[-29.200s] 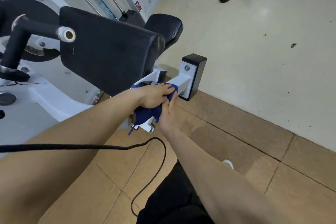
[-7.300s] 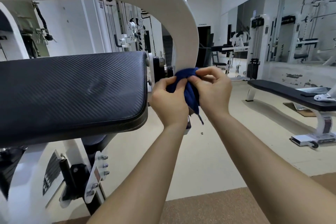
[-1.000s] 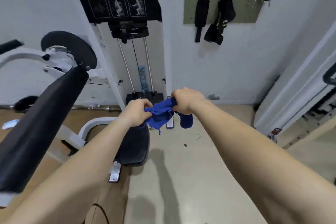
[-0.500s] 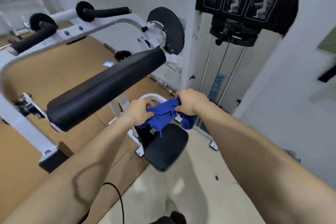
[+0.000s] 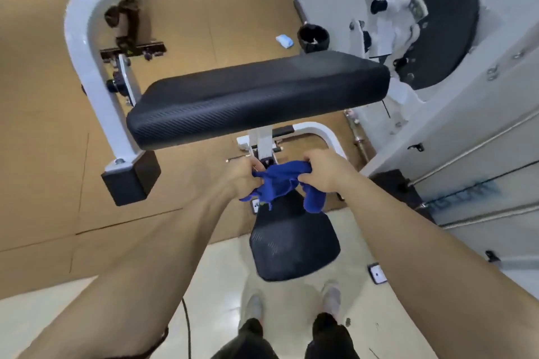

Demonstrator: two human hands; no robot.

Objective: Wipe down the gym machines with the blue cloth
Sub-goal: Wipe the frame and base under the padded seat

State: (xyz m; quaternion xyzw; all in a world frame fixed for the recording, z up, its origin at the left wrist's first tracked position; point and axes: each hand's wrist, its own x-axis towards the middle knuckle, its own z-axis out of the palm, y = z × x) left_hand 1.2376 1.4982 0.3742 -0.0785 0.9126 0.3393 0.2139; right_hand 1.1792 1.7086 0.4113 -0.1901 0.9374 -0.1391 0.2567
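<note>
Hands, left (image 5: 243, 178) and right (image 5: 322, 170), grip blue cloth (image 5: 281, 183) above seat (image 5: 294, 245).

Bright, even indoor light falls from overhead, and shadows are soft and faint. The pale floor (image 5: 43, 315) near the bottom looks a little washed out. The black arm pad (image 5: 256, 96) carries a dull sheen along its top. The middle is fairly sharp, with the blue cloth (image 5: 280, 183) clearest. Motion blur smears the top edge and the upper left corner. The wide lens bends the white frame (image 5: 84, 46) and stretches the forearms (image 5: 145, 271) toward the bottom corners.
</note>
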